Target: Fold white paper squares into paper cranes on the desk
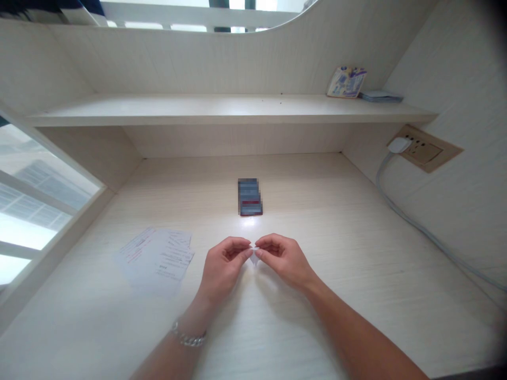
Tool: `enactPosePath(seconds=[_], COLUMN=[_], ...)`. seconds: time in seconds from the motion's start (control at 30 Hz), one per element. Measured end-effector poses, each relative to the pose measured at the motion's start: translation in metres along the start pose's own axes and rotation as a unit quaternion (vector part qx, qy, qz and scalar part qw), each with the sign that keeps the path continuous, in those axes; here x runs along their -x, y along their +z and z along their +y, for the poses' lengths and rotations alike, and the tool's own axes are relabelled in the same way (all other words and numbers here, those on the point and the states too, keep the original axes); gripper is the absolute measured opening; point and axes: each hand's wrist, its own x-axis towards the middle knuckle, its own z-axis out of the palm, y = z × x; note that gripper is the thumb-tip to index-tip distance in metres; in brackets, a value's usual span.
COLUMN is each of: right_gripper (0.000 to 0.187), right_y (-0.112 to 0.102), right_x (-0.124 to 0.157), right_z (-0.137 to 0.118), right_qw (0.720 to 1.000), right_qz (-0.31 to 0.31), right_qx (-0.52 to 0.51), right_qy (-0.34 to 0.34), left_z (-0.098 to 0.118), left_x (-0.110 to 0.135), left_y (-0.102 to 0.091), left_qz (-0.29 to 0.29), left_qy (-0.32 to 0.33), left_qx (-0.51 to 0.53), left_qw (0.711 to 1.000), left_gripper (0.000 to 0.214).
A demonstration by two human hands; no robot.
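Pinch by left hand (222, 265) and right hand (284, 258) on white scrap (254, 255), perhaps folded paper.

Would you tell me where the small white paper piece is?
In the head view's centre, the small white paper piece is pinched between the left hand and right hand, nearer than the dark rectangular object.

A pale wood-grain table (356, 253) fills a nook, with a long matching shelf (198, 108) along the far side. The right wall (455, 79) carries a tan socket panel (430, 153) with a white plug (399, 144) and a grey cable (415, 224). Daylight enters a window (35, 211) at left.
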Motion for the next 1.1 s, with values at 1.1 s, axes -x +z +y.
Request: enactPosePath(seconds=[1.1], right_gripper=[0.015], right_y=[0.0041], right_x=[-0.0015], right_z=[0.0010], right_qw=[0.998], right_qz=[0.006], right_qx=[0.046], right_qy=[0.040], left_z=[-0.0013], left_x=[0.0013], left_y=[0.0029], left_qz=[-0.015], left_qy=[-0.010], left_qx=[-0.030], left_qw=[0.999], left_gripper=[0.016])
